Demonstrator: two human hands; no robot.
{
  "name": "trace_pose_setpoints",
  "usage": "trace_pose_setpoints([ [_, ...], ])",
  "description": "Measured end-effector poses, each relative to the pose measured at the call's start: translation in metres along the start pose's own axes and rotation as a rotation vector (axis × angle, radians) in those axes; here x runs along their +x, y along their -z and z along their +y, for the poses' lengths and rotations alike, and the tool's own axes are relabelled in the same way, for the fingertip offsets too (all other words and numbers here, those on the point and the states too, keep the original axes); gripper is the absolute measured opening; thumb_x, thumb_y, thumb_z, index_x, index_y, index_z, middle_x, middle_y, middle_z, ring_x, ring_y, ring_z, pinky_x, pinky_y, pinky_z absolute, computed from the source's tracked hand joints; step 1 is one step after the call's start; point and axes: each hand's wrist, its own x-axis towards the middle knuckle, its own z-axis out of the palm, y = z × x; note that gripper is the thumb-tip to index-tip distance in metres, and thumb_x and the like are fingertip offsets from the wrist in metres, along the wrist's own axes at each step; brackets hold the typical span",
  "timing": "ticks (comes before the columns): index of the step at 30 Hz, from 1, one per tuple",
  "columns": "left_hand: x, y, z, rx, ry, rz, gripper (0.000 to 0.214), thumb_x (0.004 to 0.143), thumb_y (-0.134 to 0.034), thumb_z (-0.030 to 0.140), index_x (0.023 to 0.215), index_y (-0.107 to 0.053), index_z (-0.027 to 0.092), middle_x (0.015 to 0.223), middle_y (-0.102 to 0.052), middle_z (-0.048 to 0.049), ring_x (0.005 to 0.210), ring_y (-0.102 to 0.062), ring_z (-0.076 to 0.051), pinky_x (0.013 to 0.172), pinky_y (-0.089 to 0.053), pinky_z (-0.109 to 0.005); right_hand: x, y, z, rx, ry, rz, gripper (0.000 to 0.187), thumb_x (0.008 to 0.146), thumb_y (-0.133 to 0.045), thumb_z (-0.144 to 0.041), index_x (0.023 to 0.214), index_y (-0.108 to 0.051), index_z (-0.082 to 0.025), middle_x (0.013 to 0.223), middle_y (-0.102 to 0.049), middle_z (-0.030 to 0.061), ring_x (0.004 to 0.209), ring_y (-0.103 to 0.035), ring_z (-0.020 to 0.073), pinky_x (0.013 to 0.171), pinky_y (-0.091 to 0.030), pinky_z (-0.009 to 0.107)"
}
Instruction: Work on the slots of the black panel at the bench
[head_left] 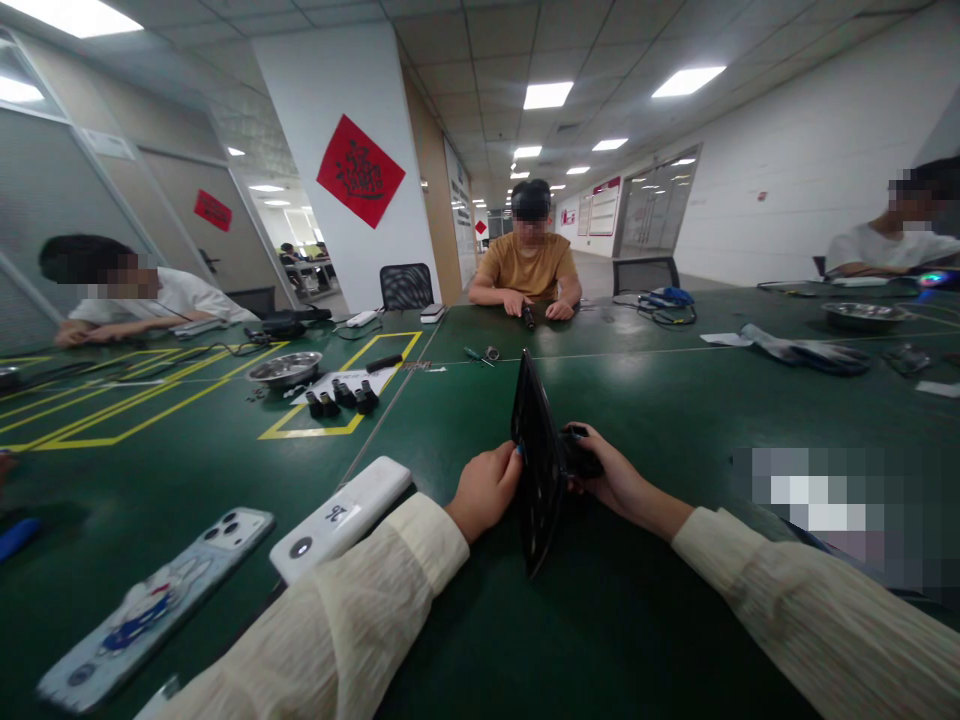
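Observation:
A thin, glossy black panel [538, 475] stands nearly upright in front of me, seen almost edge-on. My left hand [486, 488] is closed at its left side, thumb against the panel; a small blue spot shows at the thumb tip. Behind the panel's right side, my right hand [619, 475] is closed around a chunky black part [583, 455]. That part sits against the panel, but whether the two are joined I cannot tell. The right fingertips are partly hidden. Left of my left forearm lie a white power bank [341, 520] marked 26 and a phone in a cartoon case [161, 605].
Several black cylindrical parts [341, 398] and a metal bowl [285, 369] are on the green table [450, 400] at the left. A screwdriver [478, 356] lies further back. Across sits a person [525, 265] with a dark object; others sit left and right. Gloves [806, 352] lie at right.

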Motion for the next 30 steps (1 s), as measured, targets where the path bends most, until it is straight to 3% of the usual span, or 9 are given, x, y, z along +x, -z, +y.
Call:
trace_pose_setpoints([
  [10,-0.0013,0.0001,0.0001,0.067,0.006,0.021,0.036,0.091,-0.014,0.040,0.088,-0.045,0.020,0.071,-0.059,-0.0023,0.067,-0.058,-0.017,0.058,-0.035,-0.026,0.0002,0.0000,0.0008,-0.033,-0.005,0.006,0.028,0.075,-0.044,-0.032,0.102,-0.038,-0.025,0.067,-0.057,-0.0020,0.044,-0.052,0.0129,0.036,-0.034,0.021],
  [17,-0.0037,-0.0013,-0.0015,0.130,0.008,0.003,0.034,0.091,-0.018,0.037,0.102,-0.043,0.018,0.076,-0.062,-0.0049,0.074,-0.060,-0.019,0.063,-0.037,-0.027,0.0011,0.0018,0.0020,-0.008,0.004,0.005,0.026,0.075,-0.047,-0.032,0.100,-0.042,-0.026,0.074,-0.057,-0.0013,0.052,-0.054,0.0130,0.038,-0.037,0.021],
  [25,-0.0013,0.0010,0.0001,0.067,0.025,0.010,0.044,0.091,-0.014,0.041,0.081,-0.051,0.019,0.071,-0.060,-0.0034,0.068,-0.059,-0.016,0.058,-0.034,-0.025,0.0016,0.0017,0.0022,0.005,-0.010,0.001,0.026,0.074,-0.047,-0.032,0.099,-0.041,-0.026,0.071,-0.056,-0.0022,0.049,-0.053,0.0129,0.039,-0.037,0.022],
  [30,-0.0027,0.0025,0.0027,0.129,0.040,0.036,0.042,0.091,-0.015,0.042,0.082,-0.050,0.019,0.071,-0.060,-0.0039,0.069,-0.059,-0.018,0.057,-0.033,-0.026,0.0013,0.0022,0.0022,0.011,-0.006,-0.006,0.026,0.075,-0.047,-0.032,0.099,-0.041,-0.026,0.074,-0.057,-0.0014,0.053,-0.055,0.0137,0.040,-0.038,0.022],
])
